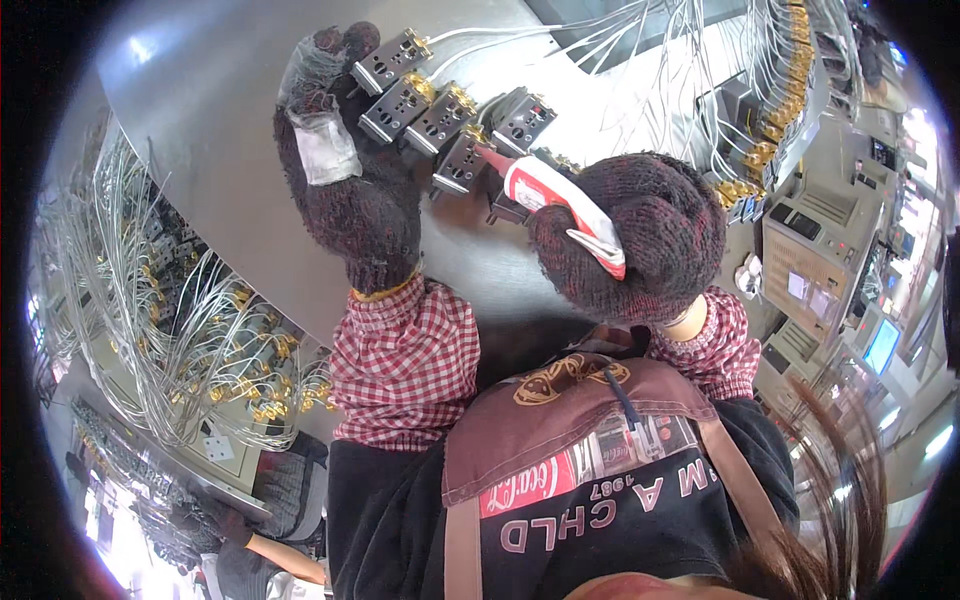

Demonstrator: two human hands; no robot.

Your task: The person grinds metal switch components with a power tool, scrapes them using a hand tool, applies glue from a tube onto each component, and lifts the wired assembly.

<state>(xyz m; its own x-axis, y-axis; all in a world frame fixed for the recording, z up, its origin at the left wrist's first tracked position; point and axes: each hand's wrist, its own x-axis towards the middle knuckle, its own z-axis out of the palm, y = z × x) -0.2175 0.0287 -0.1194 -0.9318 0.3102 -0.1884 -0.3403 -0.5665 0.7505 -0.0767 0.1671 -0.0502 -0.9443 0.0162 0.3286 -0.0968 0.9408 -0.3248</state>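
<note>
My left hand (350, 190), in a dark knitted glove with pale tape on its fingers, lies beside a cluster of small metal blocks. Its fingers stretch forward along the cluster's left side, close to the farthest metal block (392, 62). My right hand (645, 235), gloved alike, is closed around a red and white squeeze tube (565, 205). The tube's reddish nozzle points left, its tip at the near metal block (463, 162). Brass-coloured fittings and white wires (500, 30) join the blocks. Whether the nozzle touches the block I cannot tell.
The blocks stand on a shiny metal tabletop (230, 110) with a curved edge. At left hangs a dense bundle of white wires (170, 350) with brass ends. A row of wired brass parts (775, 120) lines the right. Machine cabinets (825, 240) stand beyond; another person's arm (285, 558) shows lower left.
</note>
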